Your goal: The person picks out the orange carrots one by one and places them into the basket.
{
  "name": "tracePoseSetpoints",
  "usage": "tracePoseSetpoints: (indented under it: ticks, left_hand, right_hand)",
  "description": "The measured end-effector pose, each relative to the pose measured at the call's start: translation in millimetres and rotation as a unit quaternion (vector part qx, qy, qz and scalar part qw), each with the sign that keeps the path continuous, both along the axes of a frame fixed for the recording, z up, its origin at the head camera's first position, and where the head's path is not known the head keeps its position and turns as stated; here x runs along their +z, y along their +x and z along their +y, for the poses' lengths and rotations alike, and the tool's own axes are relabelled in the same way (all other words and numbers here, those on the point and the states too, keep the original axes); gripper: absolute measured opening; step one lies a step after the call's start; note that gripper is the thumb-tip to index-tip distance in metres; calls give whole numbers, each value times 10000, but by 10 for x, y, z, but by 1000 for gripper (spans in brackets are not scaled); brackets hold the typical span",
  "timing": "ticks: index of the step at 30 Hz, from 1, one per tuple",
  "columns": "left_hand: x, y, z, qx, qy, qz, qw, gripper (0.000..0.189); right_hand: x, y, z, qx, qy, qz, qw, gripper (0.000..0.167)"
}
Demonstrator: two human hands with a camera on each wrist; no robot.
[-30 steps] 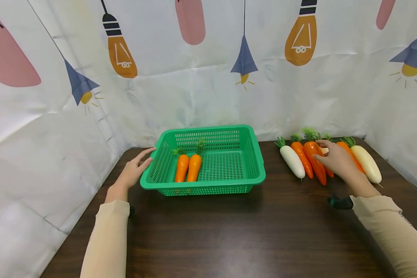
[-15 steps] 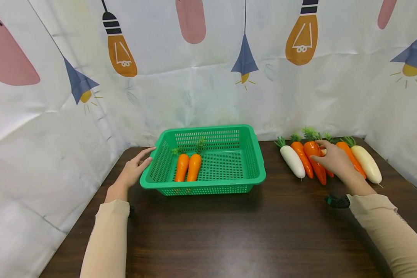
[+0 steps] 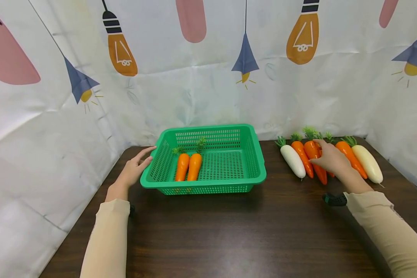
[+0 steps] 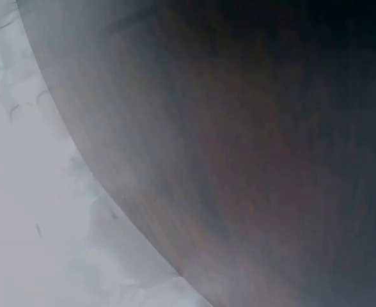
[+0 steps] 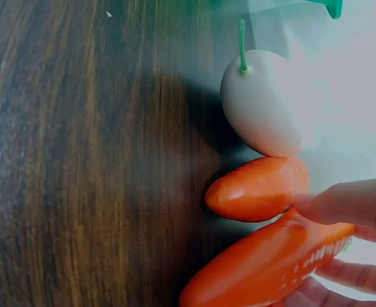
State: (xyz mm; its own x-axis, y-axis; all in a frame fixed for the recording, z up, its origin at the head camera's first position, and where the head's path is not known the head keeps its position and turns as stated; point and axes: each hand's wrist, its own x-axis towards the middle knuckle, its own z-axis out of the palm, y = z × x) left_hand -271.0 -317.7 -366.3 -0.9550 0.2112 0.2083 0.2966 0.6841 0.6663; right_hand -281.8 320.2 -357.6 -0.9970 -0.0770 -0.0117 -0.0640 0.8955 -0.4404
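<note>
In the head view my left hand reaches the left rim of a green plastic basket, its fingers extended and fingertips right at the edge. Two orange carrots with green tops lie inside on the left. My right hand is over the row of vegetables on the right. In the right wrist view its thumb and fingers lie on either side of a large orange-red carrot, pinching it. A smaller carrot lies beside the thumb, and a white radish beyond that.
Right of my right hand lie another carrot and a pale radish. The dark wooden table ends at a white printed curtain behind and on the left. The left wrist view shows only table and curtain.
My right hand has shifted slightly left and closed in around the large carrot. My left hand and the basket have stayed in place.
</note>
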Motion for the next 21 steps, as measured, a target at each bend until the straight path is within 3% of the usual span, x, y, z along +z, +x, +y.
tracePoseSetpoints:
  ticks: [21]
  left_hand:
    - [-12, -1, 10, 34, 15, -26, 10000, 54]
  right_hand:
    - [-18, 16, 17, -207, -184, 43, 9996, 78]
